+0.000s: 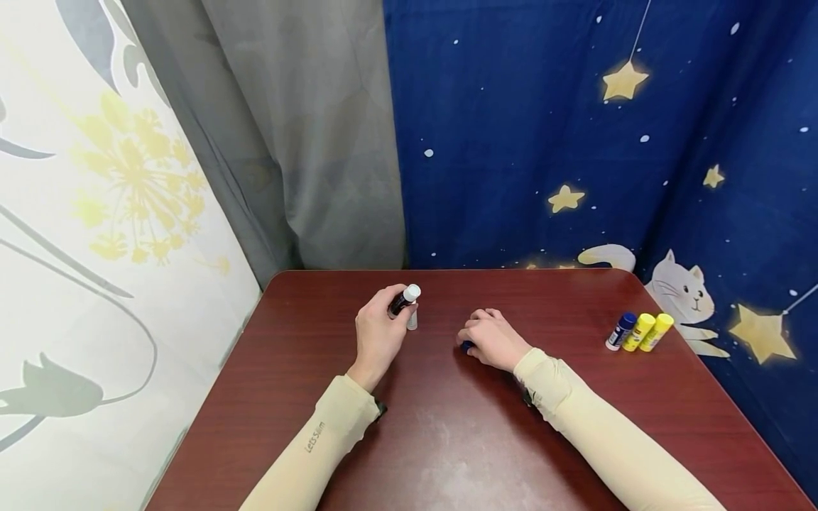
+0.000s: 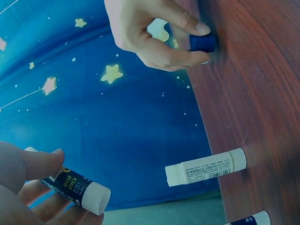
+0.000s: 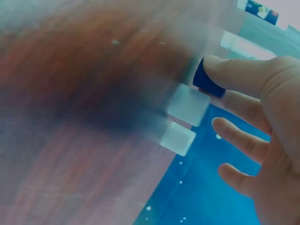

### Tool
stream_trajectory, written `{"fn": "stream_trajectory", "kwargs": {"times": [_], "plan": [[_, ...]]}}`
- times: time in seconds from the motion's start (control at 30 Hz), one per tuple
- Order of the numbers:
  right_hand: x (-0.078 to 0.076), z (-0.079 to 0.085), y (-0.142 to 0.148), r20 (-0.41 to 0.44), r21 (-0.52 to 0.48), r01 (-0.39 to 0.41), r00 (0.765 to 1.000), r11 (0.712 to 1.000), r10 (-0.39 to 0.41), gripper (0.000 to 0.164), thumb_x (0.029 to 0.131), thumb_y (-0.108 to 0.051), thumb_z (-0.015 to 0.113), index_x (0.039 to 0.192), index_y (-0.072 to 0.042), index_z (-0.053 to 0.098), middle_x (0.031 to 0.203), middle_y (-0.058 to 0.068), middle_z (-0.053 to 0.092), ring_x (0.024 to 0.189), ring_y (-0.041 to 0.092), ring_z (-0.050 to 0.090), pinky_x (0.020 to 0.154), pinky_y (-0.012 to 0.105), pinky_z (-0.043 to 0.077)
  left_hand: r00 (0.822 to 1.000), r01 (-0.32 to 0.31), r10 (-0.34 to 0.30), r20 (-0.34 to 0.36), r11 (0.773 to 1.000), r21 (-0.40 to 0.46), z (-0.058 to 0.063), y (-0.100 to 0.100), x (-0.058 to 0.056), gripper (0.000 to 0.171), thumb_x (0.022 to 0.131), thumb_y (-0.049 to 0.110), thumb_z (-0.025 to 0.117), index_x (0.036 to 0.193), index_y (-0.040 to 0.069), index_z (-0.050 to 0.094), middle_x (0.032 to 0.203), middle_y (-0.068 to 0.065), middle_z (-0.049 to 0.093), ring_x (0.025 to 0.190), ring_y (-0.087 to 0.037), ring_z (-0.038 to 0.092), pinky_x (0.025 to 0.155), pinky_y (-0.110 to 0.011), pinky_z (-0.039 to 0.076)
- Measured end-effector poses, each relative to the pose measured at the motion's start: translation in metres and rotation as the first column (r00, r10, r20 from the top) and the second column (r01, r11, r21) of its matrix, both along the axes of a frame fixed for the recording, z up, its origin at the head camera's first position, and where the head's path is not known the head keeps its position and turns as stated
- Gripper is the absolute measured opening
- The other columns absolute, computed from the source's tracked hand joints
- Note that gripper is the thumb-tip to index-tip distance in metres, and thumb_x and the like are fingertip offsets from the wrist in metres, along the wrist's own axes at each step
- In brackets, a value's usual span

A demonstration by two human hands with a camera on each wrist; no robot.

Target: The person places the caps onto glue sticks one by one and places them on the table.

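My left hand (image 1: 375, 333) grips a dark glue stick (image 2: 70, 187) with a white end, tilted and lifted above the table. Below it a white glue stick (image 2: 206, 167) stands upright on the table, partly covered by the hand in the head view. Over to the right, my right hand (image 1: 492, 338) pinches a dark blue cap (image 3: 208, 80) between thumb and finger, low at the tabletop. Two pale white cap-like pieces (image 3: 189, 104) show just past that cap in the right wrist view.
At the table's right stand a navy glue stick (image 1: 621, 331) and two yellow glue sticks (image 1: 639, 332), side by side. Part of another dark glue stick (image 2: 251, 219) enters the left wrist view's lower edge. Curtains (image 1: 486, 142) hang behind the reddish-brown table (image 1: 447, 454).
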State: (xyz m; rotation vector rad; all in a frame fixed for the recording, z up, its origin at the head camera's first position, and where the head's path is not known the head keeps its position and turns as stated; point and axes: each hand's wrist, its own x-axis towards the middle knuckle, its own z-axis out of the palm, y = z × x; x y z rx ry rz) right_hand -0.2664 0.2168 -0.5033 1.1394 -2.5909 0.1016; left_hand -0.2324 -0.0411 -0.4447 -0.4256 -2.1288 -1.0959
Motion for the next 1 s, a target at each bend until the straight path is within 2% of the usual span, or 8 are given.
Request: {"fn": "stream_trajectory", "kwargs": {"times": [0.2,0.43,1.0], "plan": [[-0.003,0.014,-0.002,-0.014,-0.011,0.013,1.0,1.0,-0.013,0.025,0.076,-0.015,0.086,0.098,-0.025,0.078,0.093,-0.008,0.069,0.102,0.023,0.058,0.092,0.053,0.042,1.0,0.0,0.0,-0.011,1.0,0.004,0.002,0.0,0.0,0.031,0.084,0.013,0.083,0.113,0.018,0.073,0.105,0.005,0.071,0.08,-0.011,0.067,0.073,-0.036,0.055],[-0.002,0.029,-0.004,-0.036,-0.034,0.014,0.999,0.999,-0.015,0.027,0.077,-0.014,0.084,0.102,-0.023,0.077,0.096,-0.008,0.069,0.104,0.023,0.057,0.091,0.049,0.044,1.0,-0.004,0.004,-0.011,1.0,-0.002,0.001,0.0,0.002,0.031,0.083,0.013,0.084,0.111,0.018,0.073,0.104,0.005,0.071,0.086,-0.013,0.069,0.077,-0.038,0.056],[0.004,0.07,0.008,-0.099,-0.176,0.027,0.994,0.984,-0.045,0.029,0.082,-0.014,0.083,0.107,-0.024,0.076,0.1,-0.007,0.07,0.108,0.023,0.056,0.096,0.048,0.043,1.0,0.005,-0.004,0.016,1.0,-0.026,-0.002,0.001,0.004,0.029,0.085,0.017,0.083,0.112,0.02,0.073,0.104,0.007,0.07,0.077,-0.01,0.065,0.074,-0.034,0.053]]}}
